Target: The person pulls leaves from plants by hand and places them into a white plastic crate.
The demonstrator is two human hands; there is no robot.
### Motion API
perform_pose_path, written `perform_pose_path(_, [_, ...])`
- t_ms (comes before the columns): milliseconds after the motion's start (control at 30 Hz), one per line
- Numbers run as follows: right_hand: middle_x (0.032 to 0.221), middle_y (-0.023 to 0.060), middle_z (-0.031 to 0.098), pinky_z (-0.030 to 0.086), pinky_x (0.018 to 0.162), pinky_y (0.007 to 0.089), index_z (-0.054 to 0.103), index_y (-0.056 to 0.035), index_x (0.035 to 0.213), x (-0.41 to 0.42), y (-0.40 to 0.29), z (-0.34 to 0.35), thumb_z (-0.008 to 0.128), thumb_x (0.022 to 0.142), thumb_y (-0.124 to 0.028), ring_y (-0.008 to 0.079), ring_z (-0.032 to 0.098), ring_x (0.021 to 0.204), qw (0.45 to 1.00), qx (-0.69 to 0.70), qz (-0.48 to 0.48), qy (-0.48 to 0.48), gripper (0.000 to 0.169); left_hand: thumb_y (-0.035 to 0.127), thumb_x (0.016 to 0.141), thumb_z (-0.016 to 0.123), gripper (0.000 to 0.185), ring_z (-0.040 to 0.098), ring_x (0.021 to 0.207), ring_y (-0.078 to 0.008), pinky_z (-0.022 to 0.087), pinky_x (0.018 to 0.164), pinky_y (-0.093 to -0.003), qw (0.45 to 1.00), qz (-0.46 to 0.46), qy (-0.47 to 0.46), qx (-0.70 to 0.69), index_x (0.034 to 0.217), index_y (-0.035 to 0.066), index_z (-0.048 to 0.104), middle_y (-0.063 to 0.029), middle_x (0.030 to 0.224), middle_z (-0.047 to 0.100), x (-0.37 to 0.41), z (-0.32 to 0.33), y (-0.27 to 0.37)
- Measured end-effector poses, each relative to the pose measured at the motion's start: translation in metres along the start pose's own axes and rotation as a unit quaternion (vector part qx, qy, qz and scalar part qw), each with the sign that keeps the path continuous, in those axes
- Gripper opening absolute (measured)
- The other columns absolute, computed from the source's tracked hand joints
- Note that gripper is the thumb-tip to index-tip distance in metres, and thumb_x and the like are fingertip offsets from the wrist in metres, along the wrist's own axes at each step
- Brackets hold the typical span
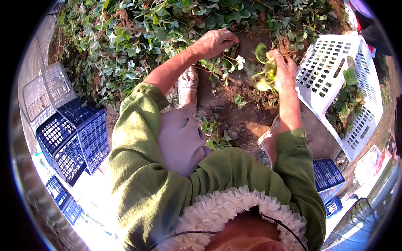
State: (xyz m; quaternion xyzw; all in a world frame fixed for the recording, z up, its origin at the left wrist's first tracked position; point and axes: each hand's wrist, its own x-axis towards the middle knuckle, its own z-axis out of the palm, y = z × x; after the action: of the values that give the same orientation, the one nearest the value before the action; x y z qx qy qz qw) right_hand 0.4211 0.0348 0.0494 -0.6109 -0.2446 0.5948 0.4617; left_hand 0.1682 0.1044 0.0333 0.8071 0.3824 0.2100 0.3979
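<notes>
My right hand (pixel 285 72) is closed around a small bunch of leafy plants (pixel 268 73), which look like bare-root strawberry plants. Brown roots stick out above the fist, and the leaves hang blurred on its left side. To the left, my left hand (pixel 216 42) is raised over the near edge of a large plant heap (pixel 150 34), its fingers curled inward. Whether it pinches something small is hidden. Loose plants (pixel 227 66) with white-backed leaves lie on the soil between the hands. Below the right hand is a clump of plants with tangled roots (pixel 260 94).
A white perforated plastic crate (pixel 326 62) lies tipped at the right, with plants inside. Stacked dark blue crates (pixel 91 135) and a pale crate (pixel 47 91) stand at left. Another blue crate (pixel 328 174) is at lower right. Part of another person (pixel 375 36) shows at upper right.
</notes>
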Motion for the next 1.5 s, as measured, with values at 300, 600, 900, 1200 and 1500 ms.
perform_pose_path(300, [0.070,0.0025,0.065,0.047,0.053,0.0294,0.064,-0.0086,0.096,-0.007,0.021,0.010,0.055,0.091,-0.019,0.0112,0.060,0.058,0.945,-0.305,-0.114,-0.012,0.015,0.027,0.084,0.061,0.031,0.057,0.100,-0.0210,0.050,0.083,-0.0325,0.916,-0.077,-0.192,0.344,0.108,0.008,0.059,-0.0076,0.106,0.057,-0.048,0.058,-0.058])
perform_pose_path(600, [0.071,0.0097,0.062,0.046,0.061,0.0320,0.062,-0.0008,0.090,-0.007,0.045,-0.006,0.065,0.080,-0.011,0.0174,0.059,0.063,0.890,-0.428,-0.158,-0.017,0.015,0.025,0.085,0.067,0.032,0.058,0.085,-0.0088,0.049,0.076,-0.0266,0.847,-0.185,-0.101,-0.488,0.106,0.003,0.057,-0.0027,0.094,0.061,-0.038,0.014,-0.032])
perform_pose_path(900, [0.069,0.0003,0.058,0.039,0.055,0.0210,0.062,-0.0015,0.092,-0.028,0.020,0.033,0.070,0.079,-0.013,0.0071,0.048,0.056,0.992,-0.015,0.078,-0.099,0.019,0.028,0.080,0.072,0.039,0.056,0.076,-0.0094,0.048,0.069,-0.0253,0.927,-0.271,-0.008,-0.259,0.103,0.001,0.057,-0.0023,0.085,0.060,-0.037,0.026,0.012])
perform_pose_path(1200, [0.103,0.0100,0.062,0.046,0.080,0.0263,0.047,0.0039,0.122,-0.011,0.055,0.029,0.072,0.076,-0.009,0.0153,0.059,0.090,0.961,-0.009,0.106,-0.255,0.054,0.022,0.084,0.065,0.028,0.061,0.079,-0.0130,0.050,0.069,-0.0275,0.955,-0.217,0.059,-0.195,0.102,0.000,0.057,-0.0070,0.085,0.063,-0.034,0.037,0.032])
perform_pose_path(1500, [0.092,0.0066,0.064,0.045,0.077,0.0258,0.056,0.0039,0.109,-0.016,0.064,0.014,0.064,0.076,-0.004,0.0146,0.058,0.082,0.971,0.012,0.169,-0.170,0.035,0.021,0.082,0.061,0.034,0.062,0.092,-0.0261,0.051,0.078,-0.0371,0.972,-0.206,-0.009,0.112,0.109,0.000,0.056,-0.0156,0.102,0.061,-0.069,0.056,-0.054])
